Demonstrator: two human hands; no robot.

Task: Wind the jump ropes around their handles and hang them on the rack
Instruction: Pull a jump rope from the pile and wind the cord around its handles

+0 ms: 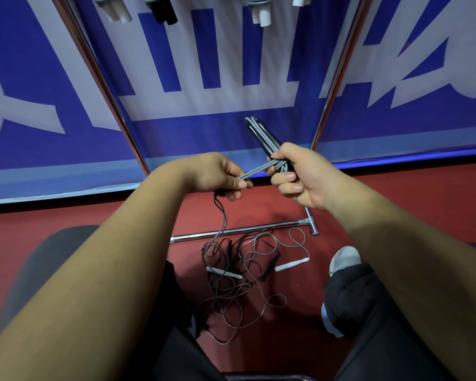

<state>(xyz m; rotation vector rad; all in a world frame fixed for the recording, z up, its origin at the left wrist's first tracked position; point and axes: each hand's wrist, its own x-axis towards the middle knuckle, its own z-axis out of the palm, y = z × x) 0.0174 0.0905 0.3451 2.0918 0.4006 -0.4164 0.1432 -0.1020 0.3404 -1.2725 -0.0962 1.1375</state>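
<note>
Mid-wind at centre frame: the right hand [305, 174] clasps two black handles [261, 136] while the left hand [217, 174] pinches the grey rope [254, 171] taut just beside them. Another turn round the handles looks due; tangled ropes [231, 281] wait lower centre, and finished bundles [160, 9] hang from the rack [94, 64] at top.

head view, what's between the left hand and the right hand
In the head view, a doubled stretch of grey rope spans the gap, pinched by the left hand and wrapped onto the black handles the right hand grips.
</note>
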